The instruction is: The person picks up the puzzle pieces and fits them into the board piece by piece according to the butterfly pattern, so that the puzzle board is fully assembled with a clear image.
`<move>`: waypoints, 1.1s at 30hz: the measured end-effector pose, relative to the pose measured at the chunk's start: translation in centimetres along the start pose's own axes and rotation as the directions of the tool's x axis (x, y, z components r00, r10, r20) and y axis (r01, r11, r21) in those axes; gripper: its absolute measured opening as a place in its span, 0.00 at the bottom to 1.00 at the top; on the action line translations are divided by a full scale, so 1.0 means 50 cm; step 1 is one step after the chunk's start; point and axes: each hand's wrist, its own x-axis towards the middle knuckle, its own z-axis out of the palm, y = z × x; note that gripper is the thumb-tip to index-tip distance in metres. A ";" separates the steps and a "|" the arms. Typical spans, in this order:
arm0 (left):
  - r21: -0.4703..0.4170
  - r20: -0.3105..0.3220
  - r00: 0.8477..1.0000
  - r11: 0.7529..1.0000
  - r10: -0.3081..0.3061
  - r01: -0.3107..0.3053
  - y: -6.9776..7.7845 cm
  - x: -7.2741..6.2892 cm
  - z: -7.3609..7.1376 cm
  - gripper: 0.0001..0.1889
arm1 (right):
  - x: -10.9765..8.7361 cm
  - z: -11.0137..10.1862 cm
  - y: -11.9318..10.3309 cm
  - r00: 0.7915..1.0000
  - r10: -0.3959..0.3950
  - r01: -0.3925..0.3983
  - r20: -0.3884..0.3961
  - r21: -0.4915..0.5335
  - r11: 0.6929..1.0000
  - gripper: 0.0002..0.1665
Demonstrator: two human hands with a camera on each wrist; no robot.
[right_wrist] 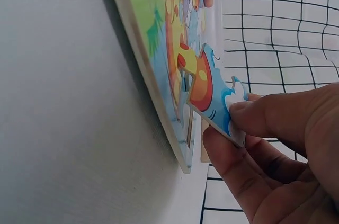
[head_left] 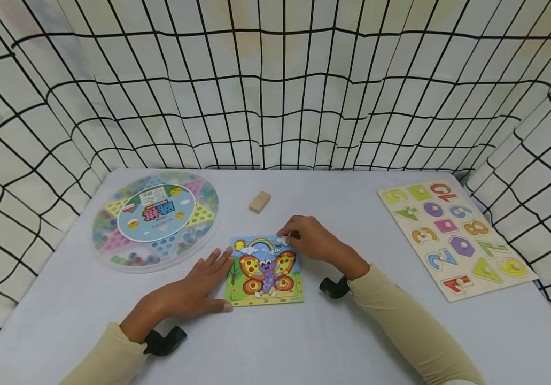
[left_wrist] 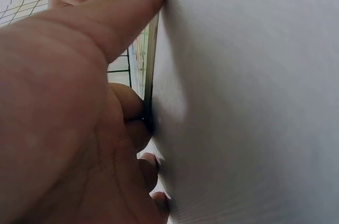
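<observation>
A butterfly jigsaw puzzle [head_left: 268, 275] in a thin wooden tray lies flat on the table in the head view. My right hand [head_left: 316, 239] is at its upper right corner, pinching a puzzle piece [right_wrist: 209, 89] between thumb and fingers. In the right wrist view that piece, blue with a white cloud and part of an orange wing, tilts up over a gap in the tray. My left hand [head_left: 192, 291] rests with spread fingers along the puzzle's left edge, thumb by the lower left corner. The left wrist view shows its thumb [left_wrist: 127, 9] close up.
Behind the puzzle lies a small wooden block [head_left: 260, 202]. A round Chinese checkers set [head_left: 160, 238] is at the left. To the right lies a wooden number-and-shape board [head_left: 467, 268]. Black netting [head_left: 285, 80] over white walls borders the white table [head_left: 275, 347].
</observation>
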 end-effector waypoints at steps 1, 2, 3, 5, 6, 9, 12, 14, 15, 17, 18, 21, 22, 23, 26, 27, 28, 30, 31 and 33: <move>0.002 0.001 1.000 1.000 -0.002 0.002 0.000 0.001 0.001 0.53 | 0.000 0.000 0.000 1.000 0.002 -0.002 0.002 -0.008 1.000 0.12; 0.002 -0.001 1.000 1.000 -0.001 0.001 0.001 0.002 0.001 0.53 | 0.001 0.002 0.001 1.000 0.004 -0.004 0.008 -0.015 1.000 0.13; 0.002 0.000 1.000 1.000 -0.006 0.006 0.001 0.003 0.001 0.53 | 0.001 0.003 0.001 1.000 0.006 -0.005 0.015 -0.019 1.000 0.13; 0.001 0.000 1.000 1.000 -0.010 0.010 0.001 0.004 0.001 0.53 | 0.002 0.007 0.002 0.999 0.016 -0.015 0.039 -0.031 0.999 0.15; 0.001 0.002 1.000 1.000 -0.013 0.013 0.001 0.003 0.001 0.53 | 0.002 0.010 0.002 0.999 0.019 -0.017 0.050 -0.039 0.999 0.17; 0.003 0.006 1.000 1.000 -0.020 0.020 0.001 0.002 0.001 0.53 | 0.003 0.019 0.004 0.997 0.035 -0.031 0.068 -0.066 0.997 0.19; 0.001 0.009 1.000 1.000 -0.024 0.024 0.002 0.001 0.002 0.53 | 0.004 0.025 0.007 0.997 0.040 -0.033 0.066 -0.100 0.994 0.19; 0.002 0.008 1.000 1.000 -0.027 0.027 0.003 0.001 0.003 0.53 | 0.005 0.027 0.010 0.997 0.038 -0.030 0.061 -0.118 0.993 0.19; 0.002 0.007 1.000 1.000 -0.030 0.030 0.003 0.001 0.003 0.53 | 0.005 0.028 0.011 0.998 0.035 -0.028 0.059 -0.120 0.992 0.19; 0.003 0.005 0.999 0.999 -0.033 0.033 0.004 0.001 0.002 0.53 | 0.007 0.029 0.013 0.998 0.032 -0.024 0.061 -0.125 0.992 0.19; 0.005 0.004 0.999 0.999 -0.034 0.034 0.004 0.001 0.002 0.53 | 0.007 0.029 0.014 0.997 0.032 -0.024 0.063 -0.125 0.992 0.19; 0.008 0.002 0.999 0.999 -0.036 0.036 0.002 0.000 0.001 0.53 | 0.011 0.032 0.017 0.997 0.028 -0.018 0.074 -0.124 0.992 0.19; 0.007 0.001 0.999 0.999 -0.036 0.036 0.002 -0.001 0.001 0.53 | 0.012 0.033 0.018 0.997 0.026 -0.016 0.078 -0.125 0.992 0.19; 0.007 0.000 0.999 0.999 -0.035 0.035 0.001 -0.001 0.002 0.53 | 0.012 0.033 0.019 0.996 0.025 -0.015 0.082 -0.124 0.992 0.18; 0.001 0.001 0.999 0.999 -0.035 0.035 0.000 -0.002 0.006 0.53 | 0.012 0.034 0.017 0.995 0.023 -0.010 0.096 -0.133 0.991 0.17; -0.001 0.001 0.999 0.999 -0.033 0.033 0.000 -0.002 0.007 0.53 | 0.011 0.033 0.016 0.995 0.025 -0.011 0.100 -0.141 0.990 0.17; -0.002 0.003 1.000 1.000 -0.031 0.031 0.001 -0.002 0.007 0.53 | 0.010 0.032 0.014 0.994 0.028 -0.012 0.104 -0.149 0.989 0.17; 0.003 0.002 1.000 1.000 -0.028 0.028 0.002 0.000 0.007 0.53 | 0.009 0.029 0.012 0.993 0.033 -0.015 0.110 -0.165 0.986 0.16; 0.005 0.001 1.000 1.000 -0.023 0.023 0.003 0.002 0.006 0.53 | 0.007 0.027 0.011 0.993 0.037 -0.018 0.109 -0.173 0.985 0.16; 0.014 -0.003 1.000 1.000 -0.013 0.013 0.005 0.004 0.004 0.53 | 0.004 0.023 0.009 0.993 0.045 -0.025 0.109 -0.174 0.984 0.16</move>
